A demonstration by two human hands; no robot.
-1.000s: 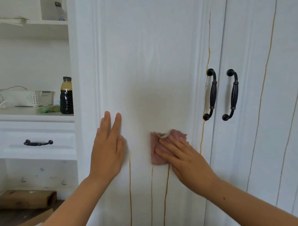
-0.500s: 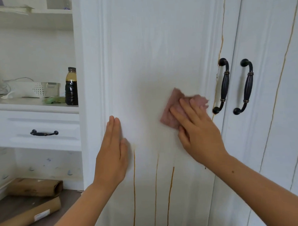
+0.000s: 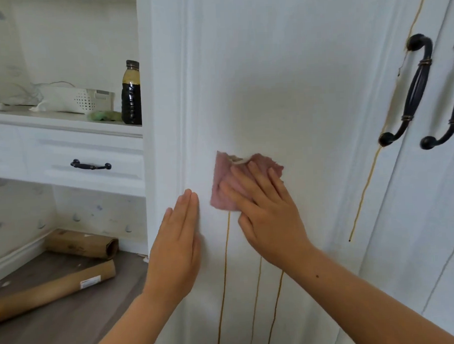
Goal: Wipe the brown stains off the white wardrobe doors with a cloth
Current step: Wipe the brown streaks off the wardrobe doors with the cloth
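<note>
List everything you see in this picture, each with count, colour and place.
wardrobe doors: two, white, middle and right.
cloth: one, pink, on the left door.
door handles: two, black, upper right.
brown stains: at least four streaks, three below the cloth, one beside the door handles.
drawer handle: one, black, left.
bottle: one, dark, shelf at left.
basket: one, white, left of the bottle.
cardboard rolls: two, brown, floor at lower left.
left grip: one, open, flat on the door.
right grip: one, open, pressing the cloth on the door.
</note>
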